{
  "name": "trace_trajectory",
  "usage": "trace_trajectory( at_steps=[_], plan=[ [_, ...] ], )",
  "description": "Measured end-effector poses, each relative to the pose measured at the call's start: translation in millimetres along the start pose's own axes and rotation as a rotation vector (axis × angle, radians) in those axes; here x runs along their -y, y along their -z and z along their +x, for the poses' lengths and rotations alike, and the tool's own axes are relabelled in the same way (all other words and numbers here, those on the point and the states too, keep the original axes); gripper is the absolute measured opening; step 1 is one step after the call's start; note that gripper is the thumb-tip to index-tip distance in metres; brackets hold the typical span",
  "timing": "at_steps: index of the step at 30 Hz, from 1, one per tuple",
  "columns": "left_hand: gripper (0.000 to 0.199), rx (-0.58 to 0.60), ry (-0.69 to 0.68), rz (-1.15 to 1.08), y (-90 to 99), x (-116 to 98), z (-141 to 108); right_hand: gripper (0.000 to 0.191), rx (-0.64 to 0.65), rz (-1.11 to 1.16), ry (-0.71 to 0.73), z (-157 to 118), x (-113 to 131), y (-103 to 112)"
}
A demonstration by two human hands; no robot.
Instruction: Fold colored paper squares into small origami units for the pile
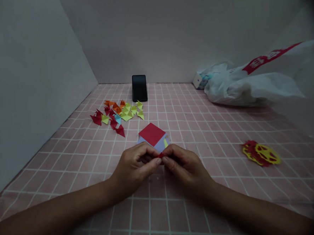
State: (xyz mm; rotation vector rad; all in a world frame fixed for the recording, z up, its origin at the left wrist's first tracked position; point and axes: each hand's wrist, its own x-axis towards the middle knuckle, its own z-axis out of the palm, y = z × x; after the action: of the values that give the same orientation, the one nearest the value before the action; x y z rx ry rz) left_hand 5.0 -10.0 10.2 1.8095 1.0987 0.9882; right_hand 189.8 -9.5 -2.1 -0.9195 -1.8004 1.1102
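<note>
My left hand [138, 162] and my right hand [183, 163] meet at the middle of the table, each pinching a small piece of folded red paper [161, 155]. Fingers cover most of that piece, so its shape is unclear. Just beyond the hands lies a flat red paper square [152, 134] on top of lavender paper [158, 145], with a bit of yellow paper [166, 142] showing at the right. Farther back on the left is a group of small folded paper birds [116, 114] in red, orange, yellow and light blue.
A black phone [139, 88] stands at the back of the pink tiled-pattern table [200, 129]. At the back right lies a white plastic bag [232, 90] beside a small box [198, 80]. Red and yellow cut-out shapes [265, 154] lie at the right. Pale walls enclose the table.
</note>
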Motion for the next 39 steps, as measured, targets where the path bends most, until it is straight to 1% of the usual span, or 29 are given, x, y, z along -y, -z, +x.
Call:
trace_trajectory(
  at_steps=[8, 12, 18, 23, 25, 28, 30, 33, 35, 39],
  plan=[
    [0.008, -0.008, -0.031, 0.021, 1.7, -0.5, 0.7, 0.012, -0.006, -0.023, 0.016, 0.4, 0.7, -0.7],
    [0.009, 0.034, -0.044, 0.0, 5.3, -0.8, 0.4, 0.011, 0.008, -0.042, 0.025, 0.2, 0.5, -1.1],
    [0.013, 0.056, -0.004, -0.024, 4.9, -1.3, 0.0, 0.013, 0.014, -0.078, 0.03, -0.7, 0.6, -1.1],
    [0.018, 0.103, -0.045, 0.013, 3.2, -1.1, -1.1, 0.012, 0.056, -0.039, 0.006, -2.1, 1.5, -1.8],
    [0.017, 0.099, 0.001, -0.019, 1.6, 0.6, -1.4, 0.012, 0.055, -0.024, -0.005, -2.1, 2.7, -1.2],
    [0.011, 0.117, 0.103, -0.166, -1.2, 3.3, -1.2, 0.014, 0.02, -0.036, -0.017, -1.3, 3.5, 0.5],
    [0.013, 0.129, 0.111, -0.165, -1.6, 3.7, -0.9, 0.015, 0.008, -0.04, -0.017, -0.3, 2.7, 1.2],
    [0.015, 0.138, 0.077, -0.106, 0.5, 2.7, -0.7, 0.015, 0.017, 0.003, -0.023, 1.3, 0.9, 1.5],
    [0.015, 0.159, 0.03, -0.041, 1.9, 2.0, -1.0, 0.015, 0.018, 0.031, -0.026, 1.7, 0.7, 1.6],
    [0.016, 0.178, -0.073, 0.095, 1.4, 2.5, -1.8, 0.021, 0.035, -0.067, 0.026, 0.1, 2.5, 3.0]
  ],
)
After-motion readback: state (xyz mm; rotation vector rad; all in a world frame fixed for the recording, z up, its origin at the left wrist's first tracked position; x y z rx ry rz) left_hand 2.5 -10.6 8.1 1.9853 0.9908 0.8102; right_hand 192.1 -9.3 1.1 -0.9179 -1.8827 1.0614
